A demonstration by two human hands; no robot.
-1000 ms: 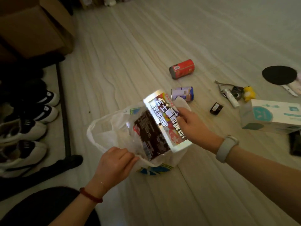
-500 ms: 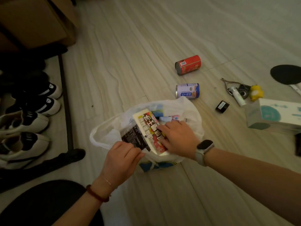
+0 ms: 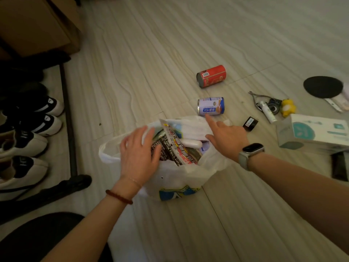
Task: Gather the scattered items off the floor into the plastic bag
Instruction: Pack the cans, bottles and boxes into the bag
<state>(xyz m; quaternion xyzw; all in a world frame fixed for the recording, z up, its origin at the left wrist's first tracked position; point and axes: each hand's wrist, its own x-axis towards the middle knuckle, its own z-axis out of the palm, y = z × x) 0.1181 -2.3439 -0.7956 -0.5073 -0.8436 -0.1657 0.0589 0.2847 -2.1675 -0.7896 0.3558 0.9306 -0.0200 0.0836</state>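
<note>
A white plastic bag [image 3: 190, 173] stands open on the floor. A printed snack packet [image 3: 175, 146] lies inside it with other items. My left hand [image 3: 137, 152] rests flat on the bag's left rim and the packet, fingers spread. My right hand [image 3: 226, 137] hovers over the bag's right side, empty, its index finger stretched toward a blue-and-white can [image 3: 211, 106] lying just beyond the bag. A red can [image 3: 211, 76] lies farther back. A small black box [image 3: 250, 123] lies to the right of my right hand.
A white spray bottle [image 3: 267, 112], nail nippers [image 3: 258, 97], a yellow toy [image 3: 288, 107], a white-and-teal box [image 3: 313, 133], a black round paddle [image 3: 323, 86] and a dark flat object [image 3: 340, 165] lie at the right. A shoe rack [image 3: 69, 129] with sneakers and a cardboard box [image 3: 35, 25] stand at the left.
My right hand pushed the packet down into the bag, let go and now reaches toward the blue-and-white can. My left hand released its pinch on the rim and lies flat.
</note>
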